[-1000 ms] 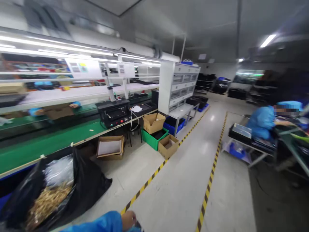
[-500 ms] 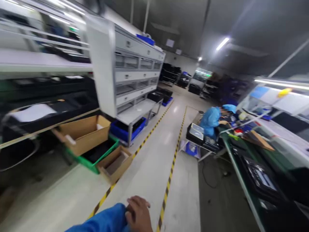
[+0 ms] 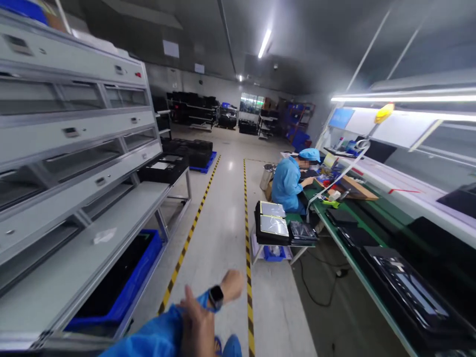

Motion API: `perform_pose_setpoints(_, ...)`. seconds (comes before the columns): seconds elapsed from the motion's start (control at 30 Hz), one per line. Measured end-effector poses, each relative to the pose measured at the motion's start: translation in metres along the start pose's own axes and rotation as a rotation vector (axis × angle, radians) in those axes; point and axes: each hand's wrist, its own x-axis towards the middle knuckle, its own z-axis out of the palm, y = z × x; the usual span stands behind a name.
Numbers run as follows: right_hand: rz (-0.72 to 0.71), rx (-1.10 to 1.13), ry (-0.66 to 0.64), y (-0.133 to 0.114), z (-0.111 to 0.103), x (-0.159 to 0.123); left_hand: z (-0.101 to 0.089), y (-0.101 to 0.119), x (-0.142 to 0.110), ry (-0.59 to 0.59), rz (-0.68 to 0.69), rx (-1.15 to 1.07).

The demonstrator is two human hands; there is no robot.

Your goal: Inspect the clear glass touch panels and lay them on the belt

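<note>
My left hand [image 3: 232, 284] reaches out over the aisle floor, fingers curled in, with nothing visible in it. A dark smartwatch [image 3: 216, 297] is strapped to that wrist. The blue sleeve [image 3: 156, 332] of the left arm ends just behind the watch. My right hand [image 3: 199, 322] is closed around this sleeve cuff, its thumb pointing up; some of its fingers are hidden or blurred. Below the hands, blue shoe covers [image 3: 231, 346] show on my feet.
To the left stands a long grey rack [image 3: 82, 248] with a blue bin [image 3: 148, 267] beneath. Yellow-black tape [image 3: 247, 248] lines the aisle. On the right, a co-worker [image 3: 288, 183] sits at a green bench [image 3: 357, 258], beside a cart [image 3: 256, 253] holding black trays.
My view has moved forward along the aisle, and the cardboard boxes are out of sight. The watch and left fist now show beyond the sleeve, which my right hand grips.
</note>
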Motion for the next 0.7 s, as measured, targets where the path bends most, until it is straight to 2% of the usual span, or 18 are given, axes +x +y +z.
perform_pose_setpoints(0.07, -0.136, 0.226, -0.012, -0.002, 0.008, 0.073, -0.068, 0.018, 0.070, 0.074, 0.025, -0.143)
perform_pose_setpoints(0.13, -0.292, 0.319, 0.001, 0.013, 0.013, 0.148, -0.142, 0.024, 0.135, 0.197, 0.054, -0.318)
perform_pose_setpoints(0.2, -0.381, 0.231, 0.075, 0.048, 0.021, 0.229, -0.213, 0.021, 0.198, 0.321, 0.081, -0.508)
perform_pose_setpoints(0.23, -0.381, 0.154, 0.128, 0.072, 0.028, 0.271, -0.245, 0.018, 0.229, 0.374, 0.096, -0.601)
perform_pose_setpoints(0.3, -0.353, 0.044, 0.185, 0.124, 0.046, 0.356, -0.298, 0.014, 0.291, 0.440, 0.117, -0.770)
perform_pose_setpoints(0.4, -0.331, 0.022, 0.163, 0.192, 0.073, 0.473, -0.357, 0.014, 0.389, 0.426, 0.092, -0.970)
perform_pose_setpoints(0.47, -0.317, 0.032, 0.136, 0.224, 0.082, 0.538, -0.393, 0.019, 0.458, 0.387, 0.039, -1.077)
perform_pose_setpoints(0.63, -0.330, 0.126, 0.049, 0.281, 0.095, 0.670, -0.487, 0.039, 0.647, 0.364, -0.057, -1.286)
perform_pose_setpoints(0.67, -0.318, 0.163, 0.026, 0.296, 0.100, 0.697, -0.503, 0.043, 0.685, 0.368, -0.054, -1.313)
perform_pose_setpoints(0.7, -0.243, 0.245, 0.019, 0.314, 0.106, 0.727, -0.518, 0.047, 0.724, 0.364, -0.046, -1.332)
